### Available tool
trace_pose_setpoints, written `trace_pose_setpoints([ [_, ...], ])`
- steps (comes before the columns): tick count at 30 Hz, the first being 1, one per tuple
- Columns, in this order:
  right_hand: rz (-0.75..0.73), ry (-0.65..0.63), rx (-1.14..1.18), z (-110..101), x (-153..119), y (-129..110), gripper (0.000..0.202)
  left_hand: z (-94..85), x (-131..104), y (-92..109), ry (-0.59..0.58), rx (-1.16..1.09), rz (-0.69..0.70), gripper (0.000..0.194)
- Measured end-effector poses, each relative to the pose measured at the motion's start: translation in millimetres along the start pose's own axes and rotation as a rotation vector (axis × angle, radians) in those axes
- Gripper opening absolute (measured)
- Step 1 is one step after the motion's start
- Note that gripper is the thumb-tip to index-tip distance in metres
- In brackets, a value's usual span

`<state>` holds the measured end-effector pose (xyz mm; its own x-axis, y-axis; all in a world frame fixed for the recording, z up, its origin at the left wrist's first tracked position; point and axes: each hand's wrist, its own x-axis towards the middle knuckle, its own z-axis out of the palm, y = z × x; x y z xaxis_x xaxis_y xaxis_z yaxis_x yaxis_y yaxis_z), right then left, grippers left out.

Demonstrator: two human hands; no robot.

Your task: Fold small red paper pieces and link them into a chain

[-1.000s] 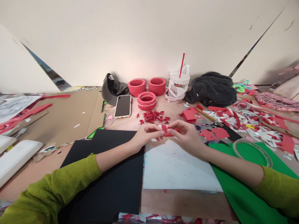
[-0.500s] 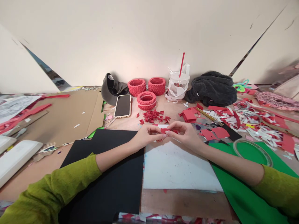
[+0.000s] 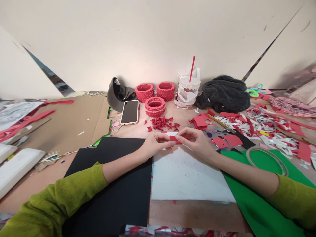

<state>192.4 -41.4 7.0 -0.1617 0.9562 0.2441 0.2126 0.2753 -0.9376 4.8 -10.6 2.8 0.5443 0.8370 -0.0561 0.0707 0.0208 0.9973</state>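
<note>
Between my two hands, over the top of a white sheet (image 3: 187, 177), is a small red paper piece (image 3: 174, 138). My left hand (image 3: 158, 144) pinches its left side between thumb and fingers. Thumb and fingertips of my right hand (image 3: 194, 141) are closed on its right side. Just beyond my hands lies a pile of small folded red pieces (image 3: 161, 123). A stack of red paper squares (image 3: 199, 121) is behind my right hand. Three red ring-shaped paper pieces stand farther back, the nearest one (image 3: 154, 107) in front of the other two.
A phone (image 3: 130, 112), a cap (image 3: 118, 93), a wrapped cup with a straw (image 3: 189, 89) and a dark cloth (image 3: 223, 93) line the back. Black paper (image 3: 111, 187) lies left, green paper (image 3: 266, 194) with a tape roll (image 3: 283, 167) right, near paper scraps (image 3: 276, 128).
The fingers of my right hand have shifted slightly on the red piece, and more of its face shows between my hands. Nothing else has visibly moved.
</note>
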Motion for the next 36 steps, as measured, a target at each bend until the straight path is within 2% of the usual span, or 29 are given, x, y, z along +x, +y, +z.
trace_pose_setpoints([
  [4, 0.030, -0.051, -0.020, -0.6, -0.2, 4.8, 0.018, -0.3, 0.0, -0.9, 0.046, -0.026, 0.034, 0.016],
  [8, -0.045, -0.075, -0.089, -0.5, -0.9, 7.9, 0.015, -1.0, 0.6, -4.8, 0.038, -0.013, 0.053, 0.019],
  [12, -0.136, 0.003, -0.093, -0.3, -1.1, 8.4, 0.010, -0.8, 1.1, -5.0, 0.010, -0.111, 0.042, 0.024],
  [16, -0.245, 0.105, -0.114, -0.4, -2.1, 12.1, 0.007, -1.4, 1.9, -1.3, -0.022, -0.262, -0.048, 0.043],
  [19, -0.313, 0.104, -0.171, -0.5, -2.7, 13.5, 0.013, -3.2, 2.4, 0.4, 0.009, -0.265, -0.062, 0.036],
  [21, -0.285, 0.093, -0.135, -0.8, -1.9, 12.8, 0.015, -4.5, 2.7, 0.2, 0.037, -0.247, -0.053, 0.032],
  [27, -0.008, 0.005, 0.068, -2.6, 1.9, 9.2, 0.007, -5.2, 4.4, -4.9, 0.093, -0.264, -0.016, 0.022],
  [36, 0.063, -0.058, 0.074, -2.1, 2.3, 8.0, 0.015, -3.5, 2.5, -6.6, 0.172, -0.187, 0.022, 0.021],
])
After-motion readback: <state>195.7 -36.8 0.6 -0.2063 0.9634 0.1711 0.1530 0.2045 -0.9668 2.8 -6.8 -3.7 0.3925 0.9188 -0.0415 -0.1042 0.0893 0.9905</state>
